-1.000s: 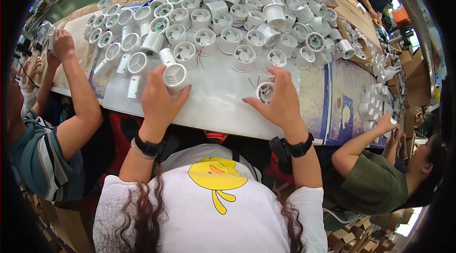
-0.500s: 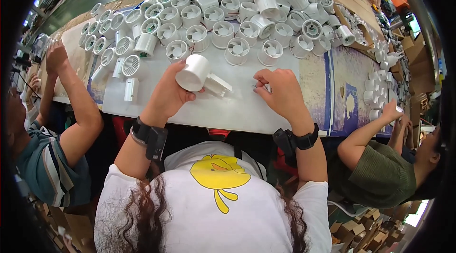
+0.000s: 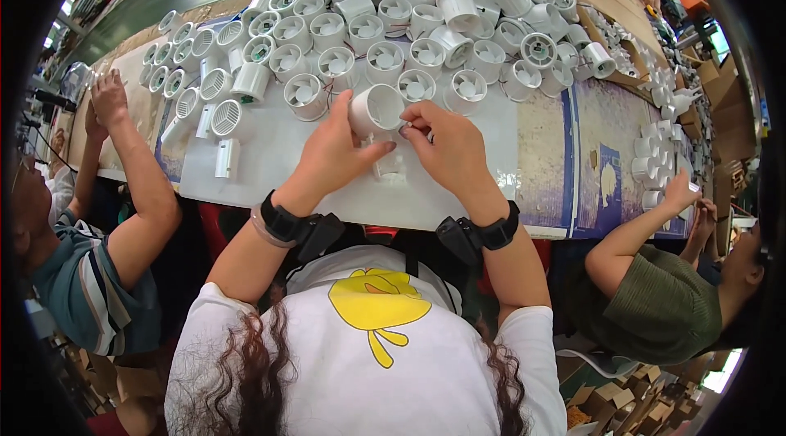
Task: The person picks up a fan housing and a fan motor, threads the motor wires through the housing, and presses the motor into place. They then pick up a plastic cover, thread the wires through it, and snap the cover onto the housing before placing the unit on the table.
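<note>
My left hand (image 3: 334, 156) grips a white plastic fan housing (image 3: 363, 118), a short open cylinder whose mouth is tilted up toward me. Its rectangular white stem is mostly hidden below the hands. At the right side of the rim, my right hand (image 3: 449, 145) has thumb and forefinger pinched together. What sits between those fingertips is too small to make out. Just beyond both hands, white fan units (image 3: 305, 95) with bladed rotors stand on the table.
A large heap of white fan units (image 3: 426, 18) covers the far table. Grilled housings with stems (image 3: 227, 119) lie to the left. Co-workers sit on both sides; the left one's arm (image 3: 141, 170) and the right one's hand (image 3: 679, 192) reach over the table.
The housing has moved right and turned so its open mouth faces up. My right hand has come left to its rim, fingers still pinched.
</note>
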The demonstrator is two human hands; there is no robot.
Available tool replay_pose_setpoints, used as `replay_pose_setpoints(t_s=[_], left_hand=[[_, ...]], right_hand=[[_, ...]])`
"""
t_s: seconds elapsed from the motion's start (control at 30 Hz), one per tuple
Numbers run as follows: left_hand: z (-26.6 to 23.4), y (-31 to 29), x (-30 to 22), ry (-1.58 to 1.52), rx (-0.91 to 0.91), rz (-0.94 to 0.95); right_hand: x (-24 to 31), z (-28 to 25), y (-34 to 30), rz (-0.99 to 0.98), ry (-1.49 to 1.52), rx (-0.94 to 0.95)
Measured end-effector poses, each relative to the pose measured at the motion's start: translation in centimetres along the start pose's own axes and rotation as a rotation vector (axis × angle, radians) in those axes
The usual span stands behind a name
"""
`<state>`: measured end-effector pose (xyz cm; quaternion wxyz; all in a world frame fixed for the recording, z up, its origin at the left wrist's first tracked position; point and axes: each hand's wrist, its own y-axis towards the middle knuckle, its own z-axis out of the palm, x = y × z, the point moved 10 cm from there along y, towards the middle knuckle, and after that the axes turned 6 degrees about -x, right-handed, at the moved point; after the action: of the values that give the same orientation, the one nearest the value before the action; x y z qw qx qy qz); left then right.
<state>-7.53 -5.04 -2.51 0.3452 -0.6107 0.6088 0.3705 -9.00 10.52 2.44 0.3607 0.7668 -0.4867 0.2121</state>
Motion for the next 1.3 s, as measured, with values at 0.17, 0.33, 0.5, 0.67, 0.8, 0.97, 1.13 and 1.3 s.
replay_pose_setpoints(t_s=[0.17, 0.33, 0.5, 0.67, 0.8, 0.97, 1.13, 1.3], left_hand=[[-0.2, -0.8, 0.3, -0.087, -0.028, 0.078], [0.0, -1.5, 1.4, -0.742, 0.077, -0.329], [-0.6, -0.8, 1.4, -0.411, 0.125, -0.236], [-0.1, -0.3, -1.1, -0.156, 0.086, 0.126], [0.3, -0.4, -2.0, -0.152, 0.073, 0.226], [1.0, -0.5, -2.7, -0.168, 0.136, 0.230], [1.3, -0.2, -1.6, -0.242, 0.142, 0.178], [1.5, -0.3, -1.9, -0.149, 0.137, 0.227]], right_hand=[[-0.7, -1.5, -0.4, 0.062, 0.111, -0.010], [-1.0, -1.9, -1.4, 0.126, 0.301, 0.038], [-0.3, -1.6, -1.5, 0.107, 0.302, 0.084], [3.0, -2.5, -2.0, -0.232, -0.032, -0.147], [4.6, -1.6, -1.8, -0.335, -0.064, -0.161], [3.9, -0.8, -1.2, -0.271, -0.001, -0.130], [2.5, 0.1, -1.0, -0.122, 0.130, -0.054], [2.7, -0.2, -1.1, -0.131, 0.110, -0.097]])
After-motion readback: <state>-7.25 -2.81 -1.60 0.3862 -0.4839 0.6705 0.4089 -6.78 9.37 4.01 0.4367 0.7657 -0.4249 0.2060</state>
